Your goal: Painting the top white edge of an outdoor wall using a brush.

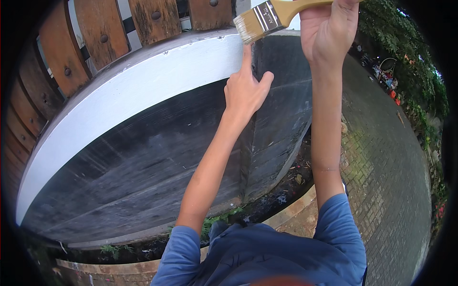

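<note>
Left hand (242,93) below right end of white painted wall band (143,82): index upright, thumb spread. Right hand (330,35), raised right of band, grips flat yellow-handled paintbrush (269,19).

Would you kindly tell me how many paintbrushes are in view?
1: a flat, tan-handled, pale-bristled paintbrush, held in the bare right hand near the picture's top edge; no others are visible.

The wall (138,157) stands before the person, and the fence (102,38) is beyond its upper edge. The brush (267,21) is in the right hand (329,35), bristles near the left hand (244,93). The pavement (381,190) lies to the right, then the trees (398,43).
</note>
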Tool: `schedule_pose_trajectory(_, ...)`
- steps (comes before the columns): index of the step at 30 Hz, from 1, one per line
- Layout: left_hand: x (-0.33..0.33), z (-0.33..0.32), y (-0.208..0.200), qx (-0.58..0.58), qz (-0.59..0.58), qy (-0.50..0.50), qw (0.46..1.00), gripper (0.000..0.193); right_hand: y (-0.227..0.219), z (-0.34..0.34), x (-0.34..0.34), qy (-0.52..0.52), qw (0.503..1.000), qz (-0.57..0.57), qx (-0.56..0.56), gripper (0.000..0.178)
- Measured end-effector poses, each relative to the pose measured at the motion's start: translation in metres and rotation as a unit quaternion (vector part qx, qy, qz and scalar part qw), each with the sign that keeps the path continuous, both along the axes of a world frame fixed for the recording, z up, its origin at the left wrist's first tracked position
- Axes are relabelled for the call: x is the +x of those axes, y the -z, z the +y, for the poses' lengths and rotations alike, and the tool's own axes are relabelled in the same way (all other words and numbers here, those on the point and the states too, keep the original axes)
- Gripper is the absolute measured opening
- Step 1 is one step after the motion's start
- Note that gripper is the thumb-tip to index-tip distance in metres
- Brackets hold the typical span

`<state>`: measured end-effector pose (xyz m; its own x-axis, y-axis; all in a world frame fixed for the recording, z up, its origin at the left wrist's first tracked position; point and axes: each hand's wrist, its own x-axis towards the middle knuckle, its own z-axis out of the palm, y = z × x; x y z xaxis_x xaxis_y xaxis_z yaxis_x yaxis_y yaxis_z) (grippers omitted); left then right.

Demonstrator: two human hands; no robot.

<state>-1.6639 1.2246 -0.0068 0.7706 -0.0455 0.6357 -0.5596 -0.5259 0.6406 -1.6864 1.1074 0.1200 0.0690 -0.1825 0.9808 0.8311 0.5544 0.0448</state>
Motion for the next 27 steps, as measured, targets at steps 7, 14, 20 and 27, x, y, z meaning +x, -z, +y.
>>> schedule_pose_trajectory(7, -0.009, 0.007, 0.001, -0.003, 0.039, 0.026, 0.999, 0.084, 0.001, 0.006, -0.005, -0.002, 1.0, 0.018, 0.013, 0.027)
schedule_pose_trajectory(14, -0.011, 0.005, -0.003, 0.016, 0.042, 0.015, 0.999, 0.087, 0.002, 0.003, -0.003, -0.004, 1.0, 0.008, 0.004, 0.025)
schedule_pose_trajectory(20, -0.011, 0.005, -0.003, 0.029, 0.027, 0.006, 0.999, 0.087, 0.004, 0.008, 0.0, 0.016, 0.999, 0.034, 0.029, 0.026)
schedule_pose_trajectory(27, -0.043, 0.023, 0.074, 0.01, 0.106, 0.042, 0.993, 0.072, 0.052, 0.011, 0.01, 0.101, 0.99, -0.085, -0.048, 0.01)
